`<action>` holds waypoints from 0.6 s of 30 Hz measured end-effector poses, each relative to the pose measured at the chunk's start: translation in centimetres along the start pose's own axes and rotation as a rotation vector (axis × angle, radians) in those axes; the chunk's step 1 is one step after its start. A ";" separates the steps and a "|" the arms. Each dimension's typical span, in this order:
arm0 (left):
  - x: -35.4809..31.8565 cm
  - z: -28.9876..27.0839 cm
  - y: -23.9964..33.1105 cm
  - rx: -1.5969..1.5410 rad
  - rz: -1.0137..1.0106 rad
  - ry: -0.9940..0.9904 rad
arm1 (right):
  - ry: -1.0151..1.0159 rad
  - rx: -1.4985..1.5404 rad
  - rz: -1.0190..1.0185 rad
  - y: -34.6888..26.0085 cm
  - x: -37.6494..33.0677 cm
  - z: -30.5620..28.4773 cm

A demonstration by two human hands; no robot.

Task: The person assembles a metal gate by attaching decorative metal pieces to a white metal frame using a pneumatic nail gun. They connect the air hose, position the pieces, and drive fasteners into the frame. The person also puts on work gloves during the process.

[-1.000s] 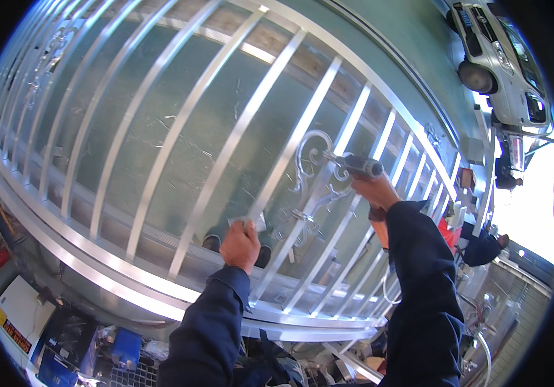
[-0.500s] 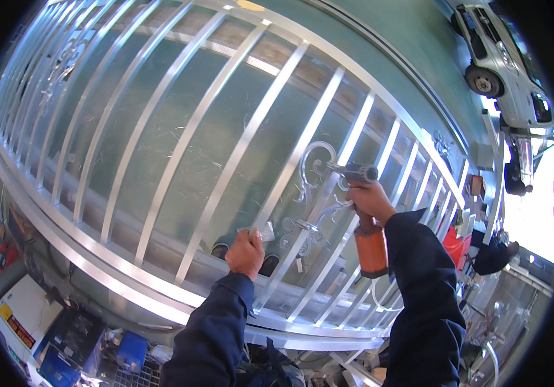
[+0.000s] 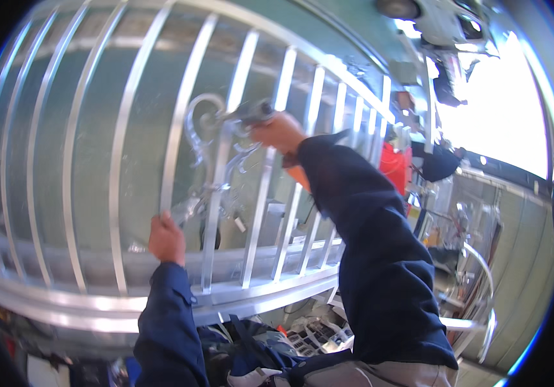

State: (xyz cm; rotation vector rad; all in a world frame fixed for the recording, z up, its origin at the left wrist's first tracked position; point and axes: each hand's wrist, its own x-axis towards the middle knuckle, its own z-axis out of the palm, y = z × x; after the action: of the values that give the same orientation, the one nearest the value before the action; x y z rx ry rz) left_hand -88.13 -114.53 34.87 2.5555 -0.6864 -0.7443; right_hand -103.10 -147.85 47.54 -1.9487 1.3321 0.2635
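An aluminium railing panel [image 3: 122, 122] with upright bars lies across the view. My right hand [image 3: 280, 132] is closed round the grip of a pistol-shaped rivet gun [image 3: 251, 113]. Its grey head points left, its nose close to a bar beside a silver scroll ornament [image 3: 209, 145]. Most of the gun's orange canister [image 3: 298, 175] is hidden behind my sleeve. Lower left, my left hand [image 3: 168, 240] is closed on one of the bars, thumb upward. Beside it is something shiny and crumpled, perhaps clear plastic [image 3: 188, 210]; whether my fingers touch it is unclear.
A red object [image 3: 394, 164] and a person in dark clothes [image 3: 441, 161] are beyond the panel's right end. A pale curved hose or tube [image 3: 486, 303] hangs at right. Small parts in a tray [image 3: 315, 335] lie below the near rail. A vehicle is partly visible at top right.
The view has swung right, so the railing and both hands sit further left in the picture. The rivet gun stays by the scroll; its canister is now more covered by my arm.
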 end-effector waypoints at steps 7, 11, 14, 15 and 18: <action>0.3 -1.1 0.1 0.021 0.017 -0.001 | -0.098 0.397 0.263 -2.8 -0.7 0.1; 0.2 -1.0 -0.3 0.046 -0.036 -0.057 | -0.159 0.312 0.243 -3.4 -0.3 0.2; 0.2 -0.8 -0.3 -0.016 -0.014 -0.021 | -0.153 0.251 0.223 -3.4 -0.4 0.2; 0.3 -0.9 -0.2 -0.016 -0.021 -0.031 | -0.145 0.230 0.220 -3.4 -0.3 0.2; 0.3 -1.2 0.2 -0.028 -0.017 -0.055 | -0.150 0.283 0.141 -1.0 0.2 0.2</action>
State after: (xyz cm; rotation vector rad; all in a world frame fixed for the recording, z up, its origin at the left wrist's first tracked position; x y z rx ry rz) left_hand -87.28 -114.65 35.77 2.5265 -0.6676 -0.8263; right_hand -102.13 -147.68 47.73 -1.5727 1.3312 0.2680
